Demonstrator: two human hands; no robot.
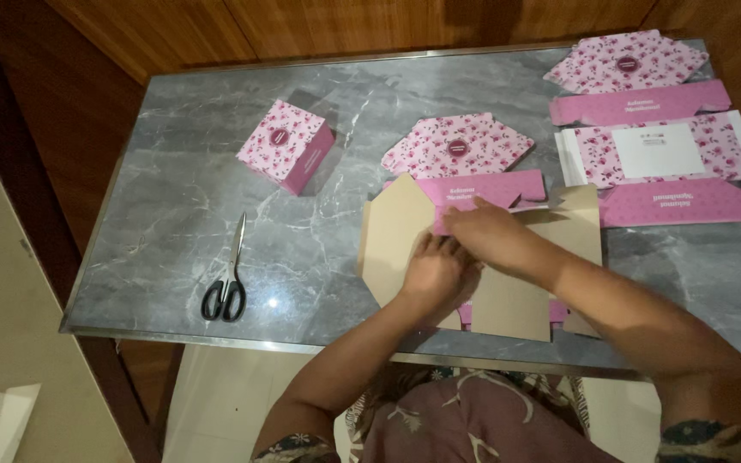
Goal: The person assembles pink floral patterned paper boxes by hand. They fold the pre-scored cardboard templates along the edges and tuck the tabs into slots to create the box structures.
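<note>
One pink floral box [286, 145] sits finished upper left, both hands [436, 273] [484, 230] press fingers together flat on a half-folded box blank [405, 240], flat blanks [658, 150] wait upper right.

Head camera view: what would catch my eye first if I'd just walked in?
Two bare hands, left and right, press on a flat brown-backed box blank at the grey marble table's near edge. A finished pink floral box stands far left, black-handled scissors lie nearer, and pink blanks stack far right.
</note>
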